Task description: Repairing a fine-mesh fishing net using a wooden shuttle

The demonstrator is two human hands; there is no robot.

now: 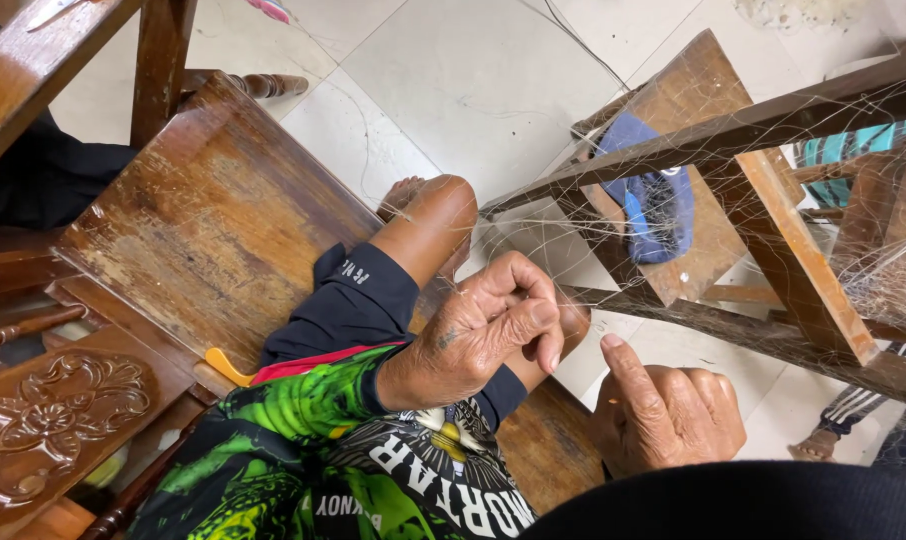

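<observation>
Nearest, the right hand [663, 415] curls loosely with thumb raised, holding nothing I can see, while the left hand [488, 330] pinches the fine fishing net [873, 260] draped over the wooden frame [733, 135]; a hard tug could probably snap or tangle strands.

One head camera — looking steeply down, close over the lap.

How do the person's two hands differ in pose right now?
The left hand is curled, fingertips pinched together on the fine net threads; the right hand has its thumb stuck up, fingers folded. The left hand rests above the knee, the right hand lower and nearer the camera. Both are bare.
</observation>
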